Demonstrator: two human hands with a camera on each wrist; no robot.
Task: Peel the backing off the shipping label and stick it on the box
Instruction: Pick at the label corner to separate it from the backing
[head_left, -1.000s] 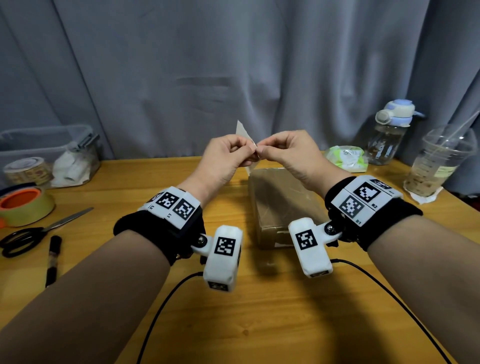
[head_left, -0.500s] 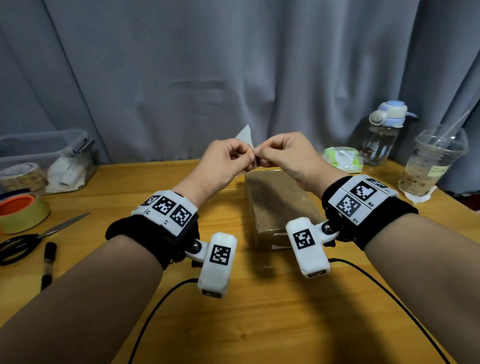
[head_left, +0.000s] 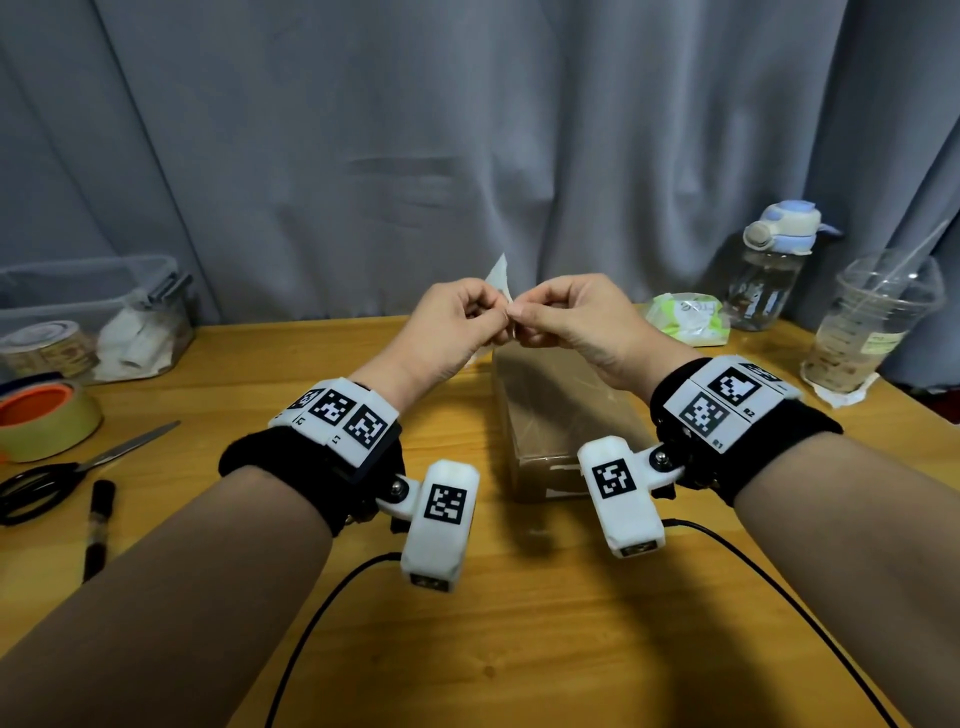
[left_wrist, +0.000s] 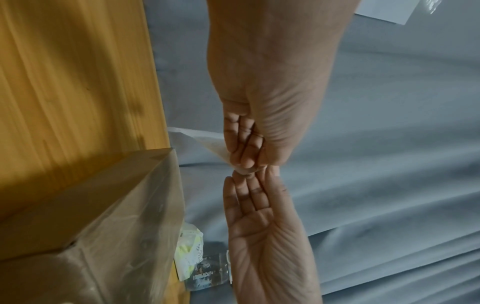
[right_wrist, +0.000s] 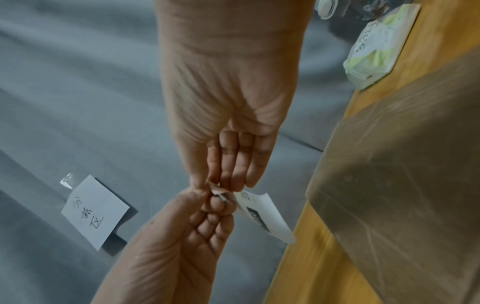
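hands: 2, both up in the air over the far end of the box, fingertips meeting in the middle
left hand: fingers curled in, pinching 1 corner of the label
right hand: same deal, thumb and fingertips nipping the same corner from the other side
label: 1, white with a dark printed block, held off the table between the 2 hands; a bit sticks up above the knuckles in the head view and the rest hangs down toward the box. Can't tell how far the backing is split from it, the corner is too small and blurry
box: 1, brown cardboard wrapped in clear tape, flat on the table right under the hands, not touching the label
tape rolls: 2 on the left, 1 with an orange core and 1 paler one behind it
scissors: 1 pair, just in front of the orange roll
marker: 1, black, beside the scissors
tub: 1 clear plastic one at back left with white stuff inside
wipes: 1 green and white pack behind the box
bottle: 1, clear with a pale blue lid, back right
cup: 1 plastic one with a straw, far right
note: 1 handwritten paper slip taped to the grey curtain
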